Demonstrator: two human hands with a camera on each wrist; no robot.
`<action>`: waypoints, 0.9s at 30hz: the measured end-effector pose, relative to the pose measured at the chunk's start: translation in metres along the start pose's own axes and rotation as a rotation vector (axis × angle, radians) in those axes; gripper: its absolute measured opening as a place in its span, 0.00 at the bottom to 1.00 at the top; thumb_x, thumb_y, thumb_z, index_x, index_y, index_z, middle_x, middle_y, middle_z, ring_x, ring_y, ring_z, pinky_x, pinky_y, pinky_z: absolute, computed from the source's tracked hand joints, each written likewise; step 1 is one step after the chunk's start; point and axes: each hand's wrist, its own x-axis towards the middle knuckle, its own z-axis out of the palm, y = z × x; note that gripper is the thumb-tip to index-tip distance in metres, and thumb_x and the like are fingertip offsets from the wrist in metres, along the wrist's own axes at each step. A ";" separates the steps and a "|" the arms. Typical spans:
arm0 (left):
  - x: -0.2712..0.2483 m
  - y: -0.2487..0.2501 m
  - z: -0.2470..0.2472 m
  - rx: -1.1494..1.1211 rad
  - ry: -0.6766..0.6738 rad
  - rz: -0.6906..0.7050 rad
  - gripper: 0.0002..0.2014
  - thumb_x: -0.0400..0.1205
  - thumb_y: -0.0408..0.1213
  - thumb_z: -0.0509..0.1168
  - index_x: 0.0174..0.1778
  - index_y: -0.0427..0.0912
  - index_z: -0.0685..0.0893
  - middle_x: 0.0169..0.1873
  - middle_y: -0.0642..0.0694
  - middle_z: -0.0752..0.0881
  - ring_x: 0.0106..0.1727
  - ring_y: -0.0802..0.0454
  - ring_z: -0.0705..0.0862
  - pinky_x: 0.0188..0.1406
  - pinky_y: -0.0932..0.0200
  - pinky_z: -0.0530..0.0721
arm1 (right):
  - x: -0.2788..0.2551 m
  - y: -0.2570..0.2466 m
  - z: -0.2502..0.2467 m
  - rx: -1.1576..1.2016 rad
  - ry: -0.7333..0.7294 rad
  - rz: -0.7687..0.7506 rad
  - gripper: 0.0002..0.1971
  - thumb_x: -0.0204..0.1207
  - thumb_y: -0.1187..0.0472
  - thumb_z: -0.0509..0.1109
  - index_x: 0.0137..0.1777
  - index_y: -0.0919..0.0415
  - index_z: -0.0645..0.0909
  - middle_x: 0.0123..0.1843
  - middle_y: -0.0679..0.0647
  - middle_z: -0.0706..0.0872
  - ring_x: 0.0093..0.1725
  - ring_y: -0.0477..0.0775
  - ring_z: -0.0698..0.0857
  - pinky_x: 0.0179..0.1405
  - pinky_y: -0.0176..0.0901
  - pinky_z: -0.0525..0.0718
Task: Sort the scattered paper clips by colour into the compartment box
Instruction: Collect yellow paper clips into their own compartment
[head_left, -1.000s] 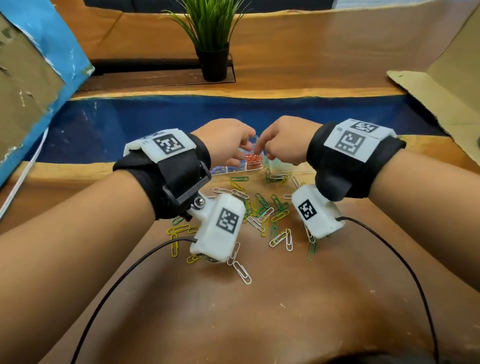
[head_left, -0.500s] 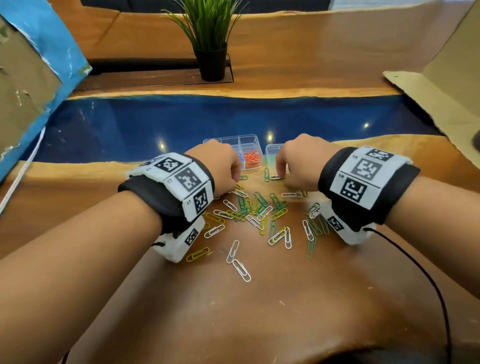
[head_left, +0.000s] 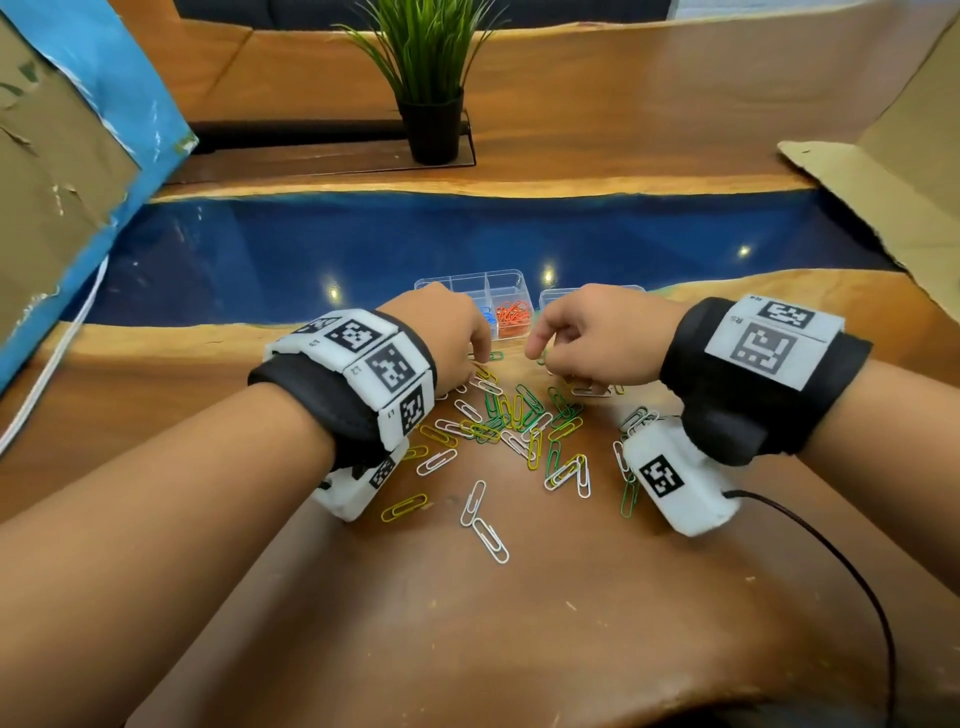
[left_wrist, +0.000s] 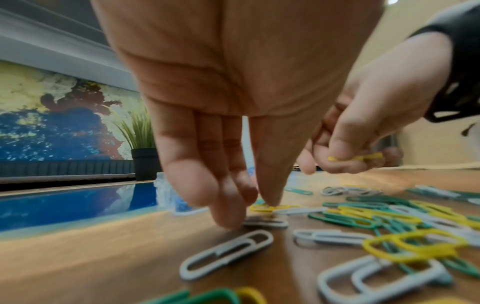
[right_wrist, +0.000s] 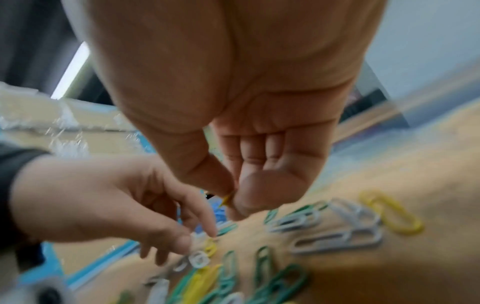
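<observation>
Green, yellow and white paper clips (head_left: 519, 426) lie scattered on the wooden table. Behind them stands the clear compartment box (head_left: 470, 283), with orange clips (head_left: 511, 317) and blue clips (head_left: 487, 316) in separate compartments. My left hand (head_left: 480, 358) reaches down at the pile's far left edge. Its straight thumb and fingertips (left_wrist: 231, 218) touch a yellow clip (left_wrist: 270, 207) lying flat on the table. My right hand (head_left: 550, 358) hovers just above the pile's far side and pinches another yellow clip (left_wrist: 358, 158) between thumb and forefinger (right_wrist: 249, 197).
A second clear box (head_left: 556, 299) sits right of the first, partly hidden by my right hand. A blue resin strip (head_left: 467, 239) crosses the table behind the boxes. A potted plant (head_left: 431, 104) stands at the back, and cardboard walls (head_left: 883, 171) stand at both sides.
Both hands came back from the box's orange compartment down to the pile. The right hand has pinched a yellow clip and lifted slightly; the left fingertips have settled on another.
</observation>
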 end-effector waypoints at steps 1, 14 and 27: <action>0.001 0.001 0.001 0.008 -0.004 0.000 0.11 0.80 0.38 0.65 0.53 0.55 0.87 0.35 0.56 0.76 0.46 0.50 0.81 0.49 0.55 0.84 | 0.000 -0.001 0.001 0.090 -0.025 0.023 0.10 0.76 0.65 0.61 0.50 0.59 0.84 0.27 0.48 0.80 0.27 0.50 0.81 0.34 0.39 0.84; -0.001 0.006 0.004 0.018 -0.065 -0.038 0.04 0.74 0.41 0.67 0.37 0.46 0.83 0.37 0.47 0.85 0.44 0.46 0.84 0.41 0.55 0.83 | 0.003 -0.018 0.015 0.160 -0.080 -0.006 0.05 0.75 0.60 0.62 0.39 0.57 0.76 0.31 0.53 0.75 0.24 0.49 0.74 0.18 0.33 0.71; -0.007 -0.002 0.000 0.016 -0.093 -0.006 0.07 0.75 0.39 0.72 0.48 0.50 0.88 0.31 0.56 0.76 0.45 0.54 0.79 0.52 0.55 0.84 | -0.002 -0.025 0.023 -0.403 0.003 -0.058 0.14 0.71 0.49 0.74 0.54 0.54 0.86 0.39 0.48 0.80 0.43 0.49 0.78 0.38 0.37 0.73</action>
